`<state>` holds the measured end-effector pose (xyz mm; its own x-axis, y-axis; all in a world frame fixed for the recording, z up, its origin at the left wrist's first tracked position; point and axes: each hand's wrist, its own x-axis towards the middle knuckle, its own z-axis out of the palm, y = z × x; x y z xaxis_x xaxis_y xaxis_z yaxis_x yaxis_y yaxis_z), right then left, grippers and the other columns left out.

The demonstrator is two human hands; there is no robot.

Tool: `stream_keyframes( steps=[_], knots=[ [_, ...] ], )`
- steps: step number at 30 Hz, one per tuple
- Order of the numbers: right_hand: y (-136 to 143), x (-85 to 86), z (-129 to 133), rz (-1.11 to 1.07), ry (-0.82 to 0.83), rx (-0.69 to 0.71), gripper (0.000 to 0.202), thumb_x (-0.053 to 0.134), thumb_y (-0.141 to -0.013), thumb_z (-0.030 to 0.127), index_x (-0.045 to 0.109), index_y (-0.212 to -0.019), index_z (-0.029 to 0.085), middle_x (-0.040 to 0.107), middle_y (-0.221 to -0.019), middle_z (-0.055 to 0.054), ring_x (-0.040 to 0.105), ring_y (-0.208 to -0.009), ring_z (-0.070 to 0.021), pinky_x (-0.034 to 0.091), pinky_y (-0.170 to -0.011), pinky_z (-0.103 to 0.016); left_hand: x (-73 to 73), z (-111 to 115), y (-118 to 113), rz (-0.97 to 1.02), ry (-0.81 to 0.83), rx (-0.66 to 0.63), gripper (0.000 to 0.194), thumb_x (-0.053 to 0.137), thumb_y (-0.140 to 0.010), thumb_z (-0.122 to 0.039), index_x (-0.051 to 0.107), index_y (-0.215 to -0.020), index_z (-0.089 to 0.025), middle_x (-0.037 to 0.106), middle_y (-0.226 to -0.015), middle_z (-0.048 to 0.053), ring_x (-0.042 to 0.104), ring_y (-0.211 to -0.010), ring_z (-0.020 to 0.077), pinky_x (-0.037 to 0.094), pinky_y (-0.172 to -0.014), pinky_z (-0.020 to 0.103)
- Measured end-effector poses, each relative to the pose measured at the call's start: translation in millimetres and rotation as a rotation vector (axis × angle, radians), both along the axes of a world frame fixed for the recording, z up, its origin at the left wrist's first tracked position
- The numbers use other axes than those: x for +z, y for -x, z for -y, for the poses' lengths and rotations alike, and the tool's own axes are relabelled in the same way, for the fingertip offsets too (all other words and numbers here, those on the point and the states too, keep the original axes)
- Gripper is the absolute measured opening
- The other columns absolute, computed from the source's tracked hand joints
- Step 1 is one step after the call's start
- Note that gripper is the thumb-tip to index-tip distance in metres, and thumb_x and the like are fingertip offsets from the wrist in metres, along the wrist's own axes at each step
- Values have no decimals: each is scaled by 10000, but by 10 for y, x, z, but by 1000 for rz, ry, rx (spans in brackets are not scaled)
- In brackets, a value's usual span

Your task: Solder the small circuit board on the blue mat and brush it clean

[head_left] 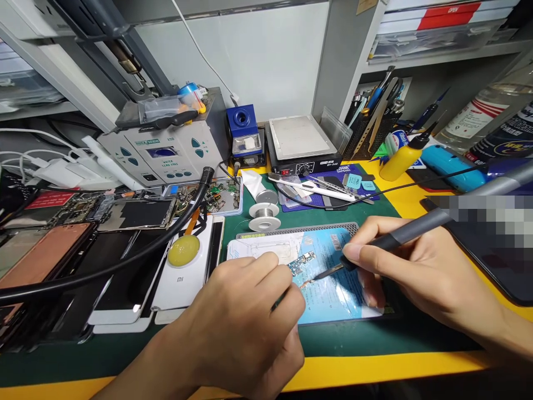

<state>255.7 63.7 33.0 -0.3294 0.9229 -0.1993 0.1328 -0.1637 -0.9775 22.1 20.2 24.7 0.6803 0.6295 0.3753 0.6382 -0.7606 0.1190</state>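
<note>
My right hand (420, 272) grips a soldering iron (410, 230) like a pen, its dark tip pointing down and left. Close to that tip lies a thin copper-coloured strip (307, 284), which looks like desoldering braid. My left hand (250, 322) is closed, with its fingers curled beside a small phone circuit board (303, 263). Part of the board is behind those fingers, and what they pinch is hidden. Beneath both is a blue and white printed sheet (328, 300), glossy under the light, on a dark perforated plate.
A solder wire spool (265, 218) stands behind the sheet. Further back are a hot air station (166, 150), a blue iron stand (245, 136) and a heating plate (302, 139). Phones (179, 283) lie left, under a black hose (166, 250); a yellow bottle (400, 161) stands right.
</note>
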Motion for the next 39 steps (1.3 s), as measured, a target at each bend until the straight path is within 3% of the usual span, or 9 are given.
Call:
stream_keyframes(
  steps=[7, 16, 19, 22, 25, 32, 39],
  knots=[
    [35, 49, 54, 48, -26, -65, 251, 785, -759, 384, 629, -668, 209, 607, -460, 0, 558, -385, -149, 448, -392, -236, -1, 0, -12, 5, -6, 1, 69, 584, -672, -172, 541, -621, -190, 435, -614, 21, 278, -586, 178, 183, -472, 360],
    [18, 83, 87, 121, -89, -28, 274, 801, -749, 408, 639, -661, 206, 610, -484, -4, 561, -425, -155, 458, -413, -239, -10, -1, -1, 14, -25, -3, 73, 587, -656, -171, 533, -609, -183, 423, -603, 22, 271, -583, 171, 170, -478, 350],
    [-20, 60, 85, 197, -250, 46, 225, 755, -808, 342, 633, -668, 215, 629, -518, 13, 572, -440, -136, 453, -435, -227, -20, 2, 9, 20, -25, -1, 62, 589, -660, -169, 546, -616, -181, 427, -606, 25, 282, -589, 175, 172, -480, 347],
    [-54, 39, 112, 355, -584, 122, 187, 692, -847, 257, 627, -674, 232, 644, -566, 43, 583, -473, -112, 434, -486, -239, -20, 0, 21, 28, -15, -10, 73, 586, -660, -161, 542, -606, -180, 412, -602, 25, 274, -585, 173, 163, -480, 344],
    [-62, 41, 165, 455, -769, 105, 148, 658, -847, 225, 632, -704, 251, 667, -623, 57, 615, -536, -116, 441, -564, -269, -4, -5, 16, 44, -29, -13, 107, 585, -655, -148, 517, -578, -179, 390, -590, 23, 245, -579, 167, 156, -476, 347],
    [-44, 111, 227, 424, -749, -36, 151, 635, -841, 208, 642, -704, 272, 658, -605, 63, 594, -509, -108, 451, -530, -261, 9, 4, -10, 54, -65, 0, 124, 584, -655, -130, 508, -570, -179, 390, -581, 25, 246, -584, 169, 164, -478, 351],
    [-89, 40, 256, 446, -834, -46, 142, 710, -784, 200, 679, -804, 337, 735, -708, 59, 688, -627, -162, 494, -574, -273, -11, -16, 19, 49, -48, -32, 123, 595, -668, -157, 511, -582, -181, 405, -590, 26, 250, -578, 168, 154, -474, 349]
  ],
)
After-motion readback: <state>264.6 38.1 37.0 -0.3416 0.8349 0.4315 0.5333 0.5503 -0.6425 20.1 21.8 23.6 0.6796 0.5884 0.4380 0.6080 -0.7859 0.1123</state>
